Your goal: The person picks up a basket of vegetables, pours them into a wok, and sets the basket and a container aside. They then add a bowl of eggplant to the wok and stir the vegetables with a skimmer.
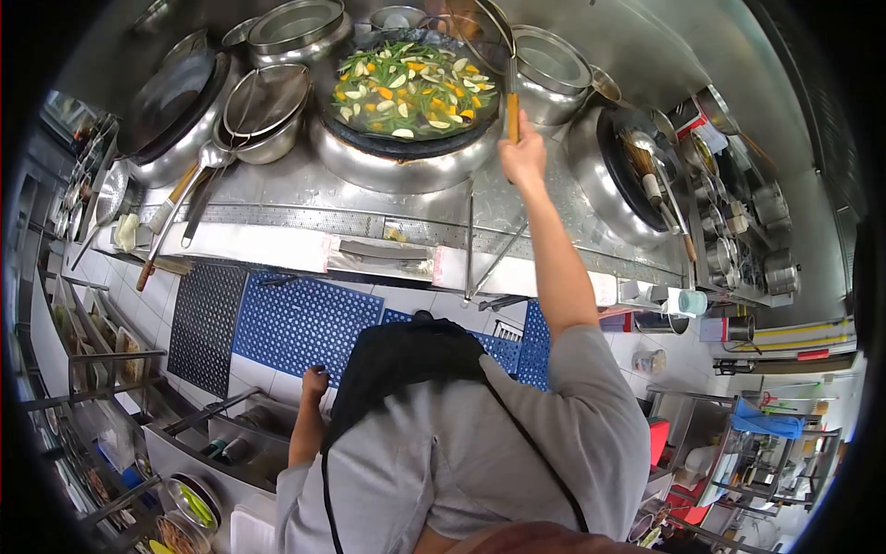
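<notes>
Wooden-handled strainer (513,103), gripped in right hand (524,159); left hand (317,380), closure unclear; nearby, vegetable-filled wok (365,138), steel pot (552,103) crowding alongside.

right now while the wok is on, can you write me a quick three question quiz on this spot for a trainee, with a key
1. Multiple choice: what is the right hand gripping?
A) a towel
B) a wooden handle
C) a plate

2. True or false: the left hand is well away from the vegetables.

3. Fill in: the vegetables lie in the ____ wok (left, middle or right).

Key
1. B, a wooden handle
2. True, it is low beside the body
3. middle
</notes>
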Motion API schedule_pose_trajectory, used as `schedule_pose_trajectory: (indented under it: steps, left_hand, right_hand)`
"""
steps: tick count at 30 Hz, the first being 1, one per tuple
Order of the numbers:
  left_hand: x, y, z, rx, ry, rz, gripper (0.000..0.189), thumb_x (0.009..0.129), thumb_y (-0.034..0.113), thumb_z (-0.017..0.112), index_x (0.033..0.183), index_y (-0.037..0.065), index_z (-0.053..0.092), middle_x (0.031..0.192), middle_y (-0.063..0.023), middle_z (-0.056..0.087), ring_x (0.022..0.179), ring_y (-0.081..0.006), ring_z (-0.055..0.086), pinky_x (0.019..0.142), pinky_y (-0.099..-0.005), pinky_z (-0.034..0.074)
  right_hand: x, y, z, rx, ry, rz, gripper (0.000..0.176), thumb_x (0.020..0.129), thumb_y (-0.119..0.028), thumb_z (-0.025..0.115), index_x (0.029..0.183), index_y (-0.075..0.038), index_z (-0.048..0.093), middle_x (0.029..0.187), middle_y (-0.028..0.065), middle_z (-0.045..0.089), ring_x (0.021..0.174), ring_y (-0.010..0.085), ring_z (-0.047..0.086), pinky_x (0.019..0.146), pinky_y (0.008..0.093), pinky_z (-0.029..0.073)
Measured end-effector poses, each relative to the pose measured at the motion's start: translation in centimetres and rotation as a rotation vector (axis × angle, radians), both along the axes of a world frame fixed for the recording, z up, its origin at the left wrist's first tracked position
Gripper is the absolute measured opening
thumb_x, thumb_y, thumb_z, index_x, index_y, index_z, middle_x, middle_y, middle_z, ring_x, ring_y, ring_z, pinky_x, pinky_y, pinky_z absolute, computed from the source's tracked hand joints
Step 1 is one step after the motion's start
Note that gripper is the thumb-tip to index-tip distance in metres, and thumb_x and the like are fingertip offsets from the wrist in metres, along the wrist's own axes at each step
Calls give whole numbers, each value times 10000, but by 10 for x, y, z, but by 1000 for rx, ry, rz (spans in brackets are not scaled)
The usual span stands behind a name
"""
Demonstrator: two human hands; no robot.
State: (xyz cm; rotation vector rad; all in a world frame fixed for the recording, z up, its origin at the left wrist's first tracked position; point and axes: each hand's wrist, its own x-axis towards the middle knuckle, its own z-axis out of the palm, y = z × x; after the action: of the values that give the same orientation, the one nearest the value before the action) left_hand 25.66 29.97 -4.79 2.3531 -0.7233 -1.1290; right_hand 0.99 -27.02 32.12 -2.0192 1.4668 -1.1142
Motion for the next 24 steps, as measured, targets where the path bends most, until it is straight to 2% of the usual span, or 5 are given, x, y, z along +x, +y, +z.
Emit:
schedule_pose_trajectory:
  steps: [4, 7, 11, 19, 24]
  left_hand:
    - [-5, -9, 1, -10, 144, 252, 415, 754, 133, 605, 1128, -30, 685, 1013, -281, 690, 995, -378, 678, 881, -415, 521]
    - [-11, -5, -10, -44, 16, 175, 405, 756, 122, 610, 1121, -37, 683, 1040, -272, 689, 1003, -372, 677, 893, -413, 519]
    - [-24, 8, -1, -53, -58, 116, 413, 754, 147, 607, 1126, -11, 690, 1078, -270, 681, 1069, -377, 653, 941, -413, 500]
    - [-19, 28, -2, 84, -55, 91, 435, 743, 176, 582, 1121, -8, 695, 1121, -256, 674, 1106, -379, 637, 975, -408, 486]
    - [-8, 10, -16, 81, 17, 114, 447, 738, 155, 572, 1139, -7, 688, 1125, -268, 667, 1107, -380, 634, 979, -410, 486]
  right_hand:
    - [45, -23, -44, 336, -389, 35, 513, 802, 48, 532, 1292, -98, 555, 579, 56, 545, 422, 154, 512, 350, 337, 393]
    - [60, -11, -17, 744, -734, 272, 168, 789, 59, 537, 910, -57, 531, 611, 76, 525, 412, 162, 478, 352, 320, 412]
    - [38, -57, -24, 1312, -1025, 364, 169, 822, 33, 524, 952, -52, 458, 655, 80, 509, 455, 149, 483, 379, 281, 414]
    - [11, 22, 38, 814, -703, 437, 644, 813, 47, 561, 1427, -107, 446, 677, 49, 532, 457, 123, 504, 370, 278, 411]
    - [-1, 49, 58, 634, -514, 436, 774, 771, 46, 592, 1498, -117, 381, 647, 23, 557, 442, 101, 491, 370, 268, 397]
